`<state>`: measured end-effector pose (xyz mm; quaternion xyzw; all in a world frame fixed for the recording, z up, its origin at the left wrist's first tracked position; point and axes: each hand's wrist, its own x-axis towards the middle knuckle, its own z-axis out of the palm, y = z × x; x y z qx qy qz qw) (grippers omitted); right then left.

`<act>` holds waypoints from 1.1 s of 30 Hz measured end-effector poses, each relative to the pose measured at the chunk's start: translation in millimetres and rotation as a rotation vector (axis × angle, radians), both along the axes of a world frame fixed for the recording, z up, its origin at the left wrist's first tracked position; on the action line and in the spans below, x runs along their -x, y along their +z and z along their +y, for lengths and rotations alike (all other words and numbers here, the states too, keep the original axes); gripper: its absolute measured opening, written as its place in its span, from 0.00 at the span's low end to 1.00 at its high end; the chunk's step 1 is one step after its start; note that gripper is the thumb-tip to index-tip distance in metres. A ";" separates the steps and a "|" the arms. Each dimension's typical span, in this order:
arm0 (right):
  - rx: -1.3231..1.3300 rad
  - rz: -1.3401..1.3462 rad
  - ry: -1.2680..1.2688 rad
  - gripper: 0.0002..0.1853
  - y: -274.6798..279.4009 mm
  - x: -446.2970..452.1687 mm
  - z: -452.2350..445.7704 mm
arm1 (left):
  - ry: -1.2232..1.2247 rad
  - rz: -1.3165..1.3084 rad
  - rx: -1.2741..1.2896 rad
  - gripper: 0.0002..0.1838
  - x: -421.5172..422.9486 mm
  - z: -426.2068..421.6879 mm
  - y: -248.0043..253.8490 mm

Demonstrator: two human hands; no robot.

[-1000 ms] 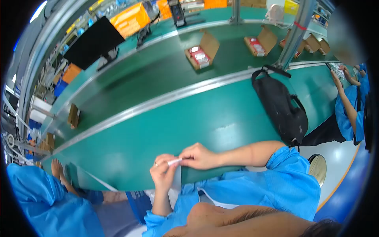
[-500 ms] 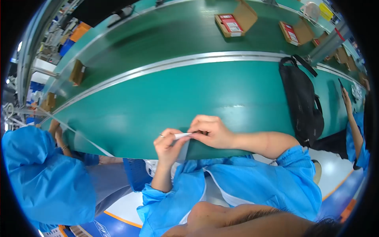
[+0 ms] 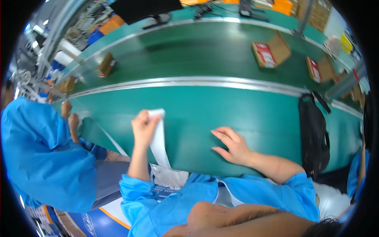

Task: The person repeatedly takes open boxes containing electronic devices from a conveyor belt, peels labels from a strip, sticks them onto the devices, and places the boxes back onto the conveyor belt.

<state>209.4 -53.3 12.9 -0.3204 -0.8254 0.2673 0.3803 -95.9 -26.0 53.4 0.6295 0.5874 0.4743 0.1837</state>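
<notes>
My left hand [image 3: 143, 125] is raised over the green bench, thumb and fingers pinched on the top end of a white strip [image 3: 159, 144]. The strip looks like paper or tape and hangs toward the bench's near edge. Its lower end reaches a crumpled whitish sheet or bag [image 3: 169, 175] by my lap. To the right, my right hand [image 3: 233, 145] is held above the bench with thumb and fingers apart, holding nothing.
A black bag [image 3: 313, 134] lies on the bench at right. Beyond the metal rail [image 3: 189, 81], open cartons with red boxes [image 3: 265, 54] sit on a green belt. A co-worker in blue [image 3: 43, 158] is close at left, near another pale strip [image 3: 112, 139].
My hands were together pinching the white strip; now they are apart. The left has moved left with the strip, and the right has let go and opened. The view has shifted.
</notes>
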 end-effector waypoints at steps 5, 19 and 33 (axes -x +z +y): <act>-0.180 -0.486 -0.028 0.30 9.2 2.0 7.7 | 0.479 0.009 0.045 0.13 193.7 110.7 12.8; -0.088 -0.922 0.067 0.35 10.6 21.8 12.7 | 0.774 0.265 0.021 0.19 330.3 241.9 -2.0; -0.179 -0.950 0.037 0.35 0.4 20.7 13.4 | 0.676 0.429 -0.216 0.18 233.1 263.8 -7.4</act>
